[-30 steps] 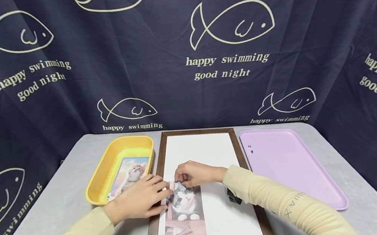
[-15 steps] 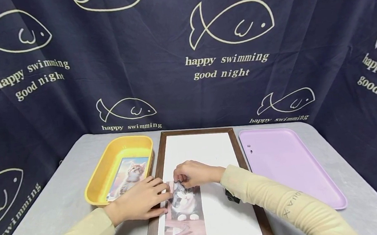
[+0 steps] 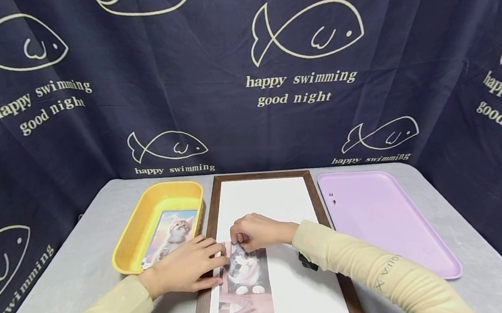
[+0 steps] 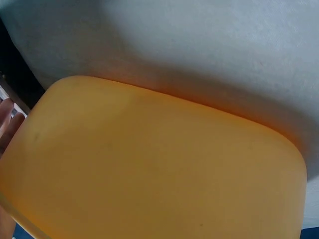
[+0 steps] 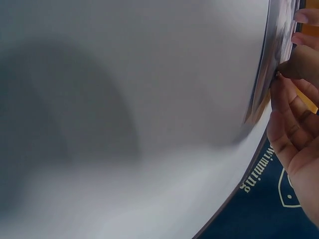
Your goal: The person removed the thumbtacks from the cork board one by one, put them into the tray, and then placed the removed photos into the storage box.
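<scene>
Right hand: the right hand (image 3: pixel 258 230) curls its fingertips (image 5: pixel 291 67) together in a pinch on the top edge of the glossy rectangular cat photo print (image 3: pixel 245 273); a small round brass-coloured pin head (image 5: pixel 278 74) shows at the pinch in the right wrist view.
Left hand: the left hand (image 3: pixel 188 266), just left of the pinch, lies flat with straight fingers pressing the print's left edge, over the frame's left rail.
Cat photo print: one thin, shiny sheet, a grey-and-white kitten on it, lying on the lower left of the white panel, below the pinch; its top edge curls up slightly in the right wrist view.
Board: one flat rectangular board (image 3: pixel 283 209) with a smooth matte white panel and a dark brown wood-grain frame, lying under both hands.
Yellow tray: one smooth yellow plastic tray (image 3: pixel 140 227) with rounded corners and raised walls, left of the left hand; one second photo print of an orange kitten (image 3: pixel 172 232) lies in it.
Purple tray: one shallow lilac plastic tray (image 3: pixel 389 224), rounded corners, right of the pinch, well apart; two small metal pins (image 3: pixel 331 198) in its far left corner.
Table: soft grey felt-like cloth (image 3: pixel 85 273).
Backdrop: navy fabric curtain (image 3: pixel 178 57), creased, printed with cream fish outlines and lettering.
Sleeves: two, pale yellow knit.
</scene>
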A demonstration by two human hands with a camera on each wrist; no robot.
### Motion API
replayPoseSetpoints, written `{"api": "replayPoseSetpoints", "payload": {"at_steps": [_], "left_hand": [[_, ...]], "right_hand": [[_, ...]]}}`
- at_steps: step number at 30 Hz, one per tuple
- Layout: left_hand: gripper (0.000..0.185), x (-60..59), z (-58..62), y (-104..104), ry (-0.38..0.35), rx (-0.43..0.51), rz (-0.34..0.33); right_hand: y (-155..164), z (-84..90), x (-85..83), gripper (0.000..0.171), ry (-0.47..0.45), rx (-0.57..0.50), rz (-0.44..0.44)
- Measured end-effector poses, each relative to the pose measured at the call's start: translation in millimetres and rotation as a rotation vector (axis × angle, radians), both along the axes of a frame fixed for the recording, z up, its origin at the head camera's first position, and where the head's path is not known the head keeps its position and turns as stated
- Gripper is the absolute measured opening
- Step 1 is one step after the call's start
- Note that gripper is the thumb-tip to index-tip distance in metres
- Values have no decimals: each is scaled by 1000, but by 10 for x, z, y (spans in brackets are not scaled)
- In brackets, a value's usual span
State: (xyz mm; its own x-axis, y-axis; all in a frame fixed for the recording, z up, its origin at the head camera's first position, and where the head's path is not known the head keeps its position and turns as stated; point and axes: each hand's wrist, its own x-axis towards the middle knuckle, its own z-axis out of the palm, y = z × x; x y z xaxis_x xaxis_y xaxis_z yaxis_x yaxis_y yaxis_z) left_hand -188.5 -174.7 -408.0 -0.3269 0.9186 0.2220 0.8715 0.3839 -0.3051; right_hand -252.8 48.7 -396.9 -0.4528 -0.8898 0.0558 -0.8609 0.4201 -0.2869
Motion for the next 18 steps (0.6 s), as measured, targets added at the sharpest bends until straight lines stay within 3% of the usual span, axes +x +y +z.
{"api": "replayPoseSetpoints", "payload": {"at_steps": [18], "left_hand": [[31, -3, 0, -4, -41, 8, -2]], "right_hand": [[14, 40, 16, 17, 2, -1, -19]]}}
